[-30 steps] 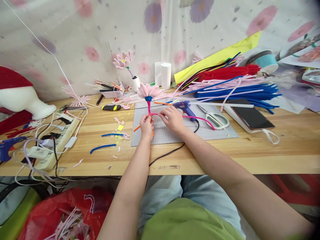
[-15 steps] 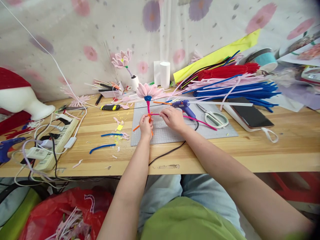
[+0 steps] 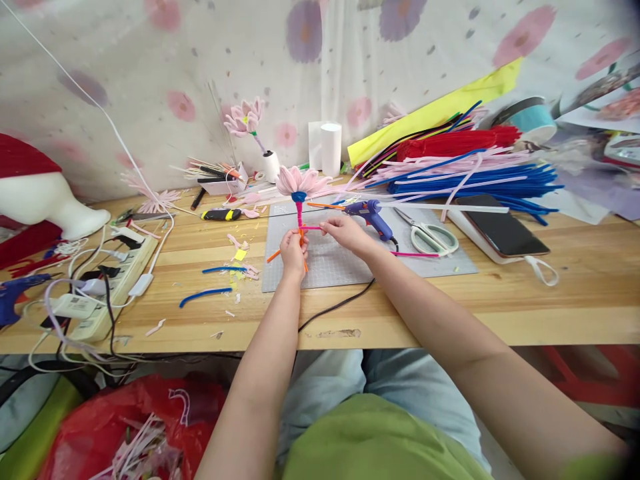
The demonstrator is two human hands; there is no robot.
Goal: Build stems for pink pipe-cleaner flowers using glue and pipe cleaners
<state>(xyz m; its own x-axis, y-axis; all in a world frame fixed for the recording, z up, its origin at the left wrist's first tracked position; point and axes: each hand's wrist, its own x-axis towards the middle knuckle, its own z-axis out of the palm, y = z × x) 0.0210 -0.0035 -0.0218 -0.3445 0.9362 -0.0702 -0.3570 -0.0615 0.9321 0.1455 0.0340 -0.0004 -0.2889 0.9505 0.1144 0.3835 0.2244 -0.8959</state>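
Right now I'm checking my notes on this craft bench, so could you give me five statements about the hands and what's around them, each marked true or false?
1. The left hand holds the stem of a pink flower. True.
2. The flower has a yellow band under its petals. False: a blue band is there.
3. The right hand pinches a magenta strip. True.
4. A hammer lies on the mat just beyond the right hand. False: it is a glue gun.
5. The scissors, with pale handles, lie to the right of the glue gun. True.
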